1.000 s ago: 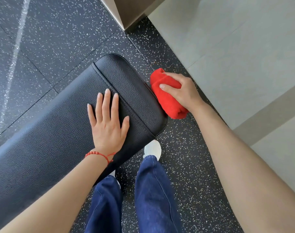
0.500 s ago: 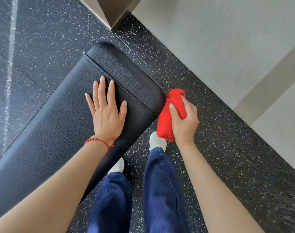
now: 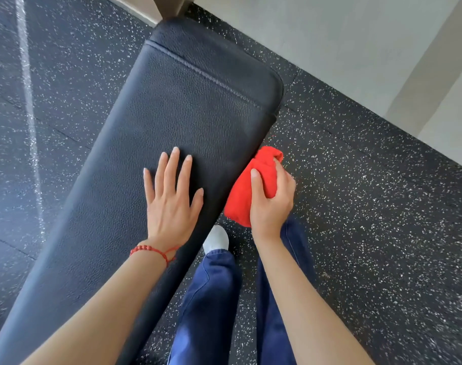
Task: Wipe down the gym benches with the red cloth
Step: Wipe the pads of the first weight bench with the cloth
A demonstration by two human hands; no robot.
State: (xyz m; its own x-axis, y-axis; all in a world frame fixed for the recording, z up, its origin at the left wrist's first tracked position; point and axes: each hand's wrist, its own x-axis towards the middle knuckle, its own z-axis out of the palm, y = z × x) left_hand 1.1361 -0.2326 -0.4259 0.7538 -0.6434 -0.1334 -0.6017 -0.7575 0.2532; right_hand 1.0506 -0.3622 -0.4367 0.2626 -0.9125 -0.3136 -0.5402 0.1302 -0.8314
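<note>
Centre frame: left hand (image 3: 172, 204), fingers flat, braces the bench (image 3: 187, 101); right hand (image 3: 270, 204) grips the bunched red cloth (image 3: 240, 201) against the pad's side edge, apparently wiping it.

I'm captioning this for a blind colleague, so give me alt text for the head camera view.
A person's right hand grips a bunched red cloth against the side edge of a black padded gym bench, while the left hand rests flat on the pad. Below are blue trousers, a white shoe and speckled black rubber floor.
</note>
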